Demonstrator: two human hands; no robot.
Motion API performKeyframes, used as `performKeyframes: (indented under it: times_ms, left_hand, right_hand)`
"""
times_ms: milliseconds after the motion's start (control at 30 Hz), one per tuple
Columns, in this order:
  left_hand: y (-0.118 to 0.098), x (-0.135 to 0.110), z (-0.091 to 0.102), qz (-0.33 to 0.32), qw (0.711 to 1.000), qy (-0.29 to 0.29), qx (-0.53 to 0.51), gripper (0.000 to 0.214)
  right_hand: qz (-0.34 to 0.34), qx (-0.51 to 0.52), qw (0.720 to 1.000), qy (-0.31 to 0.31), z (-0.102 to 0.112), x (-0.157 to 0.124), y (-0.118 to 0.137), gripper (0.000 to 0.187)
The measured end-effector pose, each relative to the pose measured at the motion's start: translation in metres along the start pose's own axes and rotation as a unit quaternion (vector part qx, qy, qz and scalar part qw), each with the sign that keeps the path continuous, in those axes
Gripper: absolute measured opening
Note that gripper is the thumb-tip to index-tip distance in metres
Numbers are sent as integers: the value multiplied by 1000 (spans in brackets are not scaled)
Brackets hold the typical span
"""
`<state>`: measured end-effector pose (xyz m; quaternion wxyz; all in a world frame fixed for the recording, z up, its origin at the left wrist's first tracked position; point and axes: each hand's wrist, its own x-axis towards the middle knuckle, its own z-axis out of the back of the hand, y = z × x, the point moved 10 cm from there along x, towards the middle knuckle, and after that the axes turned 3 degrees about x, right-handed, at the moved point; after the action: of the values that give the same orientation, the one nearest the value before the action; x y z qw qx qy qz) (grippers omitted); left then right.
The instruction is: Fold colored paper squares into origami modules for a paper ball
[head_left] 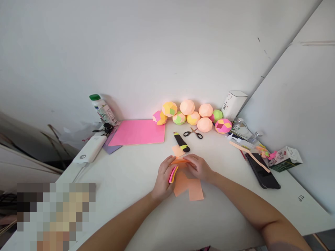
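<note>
The fingers of the left hand (164, 179) and right hand (200, 168) pinch an orange paper (180, 160) between them; the left also grasps a folded pink-and-yellow piece (173, 174). Peach sheets (196, 190) lie just nearer than the fingers, a black-and-lime cutter (181, 142) just beyond. Far left of the fingers, a green-capped bottle (103, 109) bears a label too small to read; far right, a carton's (288, 158) print is equally illegible, and dark handwritten characters (301, 198) mark the tabletop, their reading uncertain.
</note>
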<state>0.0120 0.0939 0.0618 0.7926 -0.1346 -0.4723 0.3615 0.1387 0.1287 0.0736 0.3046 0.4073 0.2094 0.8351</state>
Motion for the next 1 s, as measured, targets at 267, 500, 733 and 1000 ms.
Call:
performKeyframes:
  times_ms: [267, 500, 733, 1000]
  left_hand:
    - [9, 1, 8, 36, 999, -35, -20, 39]
    - [3, 0, 8, 7, 999, -35, -34, 40]
    - [1, 1, 22, 28, 996, -83, -13, 32]
    - [-13, 2, 8, -36, 999, -11, 28, 35]
  right_hand:
    - [6, 6, 1000, -10, 1, 1, 2, 21]
    - [2, 7, 1000, -22, 3, 1, 2, 16]
    - [-3, 3, 1000, -20, 3, 0, 0, 19]
    - [22, -7, 999, 25, -6, -1, 3, 36]
